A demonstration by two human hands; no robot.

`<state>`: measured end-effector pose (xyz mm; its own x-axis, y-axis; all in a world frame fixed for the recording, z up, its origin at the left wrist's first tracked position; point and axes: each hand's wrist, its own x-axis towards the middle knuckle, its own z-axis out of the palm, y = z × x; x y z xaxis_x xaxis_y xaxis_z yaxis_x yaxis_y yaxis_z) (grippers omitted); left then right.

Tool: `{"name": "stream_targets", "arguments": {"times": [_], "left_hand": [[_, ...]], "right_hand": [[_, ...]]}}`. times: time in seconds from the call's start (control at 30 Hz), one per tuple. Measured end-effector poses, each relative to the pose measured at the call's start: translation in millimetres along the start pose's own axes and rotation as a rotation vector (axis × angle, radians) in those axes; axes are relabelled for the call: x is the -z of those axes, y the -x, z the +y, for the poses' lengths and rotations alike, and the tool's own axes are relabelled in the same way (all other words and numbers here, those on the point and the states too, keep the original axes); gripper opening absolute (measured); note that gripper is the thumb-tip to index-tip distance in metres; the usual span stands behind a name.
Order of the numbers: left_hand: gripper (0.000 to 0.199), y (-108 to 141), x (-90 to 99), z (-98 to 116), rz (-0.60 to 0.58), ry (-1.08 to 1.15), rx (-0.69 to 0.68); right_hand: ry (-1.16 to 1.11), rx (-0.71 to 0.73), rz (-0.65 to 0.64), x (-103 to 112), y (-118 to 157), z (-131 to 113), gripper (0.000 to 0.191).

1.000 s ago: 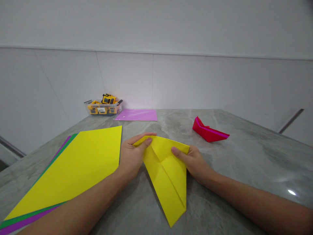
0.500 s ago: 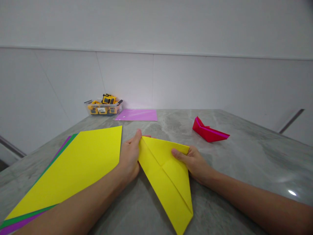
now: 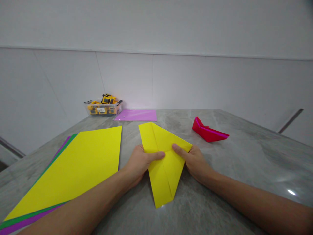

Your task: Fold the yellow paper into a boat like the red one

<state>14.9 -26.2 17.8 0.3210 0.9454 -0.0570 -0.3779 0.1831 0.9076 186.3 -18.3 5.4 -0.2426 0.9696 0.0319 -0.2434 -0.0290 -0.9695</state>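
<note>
A folded sheet of yellow paper (image 3: 162, 176) is held up between both hands over the grey table. Creases run along and across its face, and its right edge comes to a point. My left hand (image 3: 141, 161) grips the left edge, thumb pressed on the front near the middle. At the right corner, my right hand (image 3: 192, 160) pinches the paper with its thumb in front. The other fingers of both hands are mostly hidden behind the sheet.
Left of my hands lies a stack of yellow (image 3: 80, 166), green and purple paper sheets. A red folded paper boat (image 3: 210, 133) sits at the right. Toward the wall are a clear box (image 3: 104, 109) of yellow toy vehicles and a pack of pinkish-purple paper (image 3: 137, 115).
The yellow paper has turned more upright, its lower end swinging left and up. My left hand has shifted from the top left corner to lower on the left edge, thumb now across the front.
</note>
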Motion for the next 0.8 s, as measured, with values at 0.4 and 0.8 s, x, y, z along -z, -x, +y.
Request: {"name": "stream_targets", "arguments": {"times": [0.4, 0.8], "left_hand": [[0.031, 4.3, -7.2, 7.7, 0.053, -0.099, -0.083], [0.023, 6.2, -12.4, 13.8, 0.145, -0.219, -0.112]], "right_hand": [[0.152, 0.07, 0.059, -5.1, 10.3, -9.7, 0.028], [0.13, 0.078, 0.067, -4.3, 5.8, -4.1, 0.036]]}}
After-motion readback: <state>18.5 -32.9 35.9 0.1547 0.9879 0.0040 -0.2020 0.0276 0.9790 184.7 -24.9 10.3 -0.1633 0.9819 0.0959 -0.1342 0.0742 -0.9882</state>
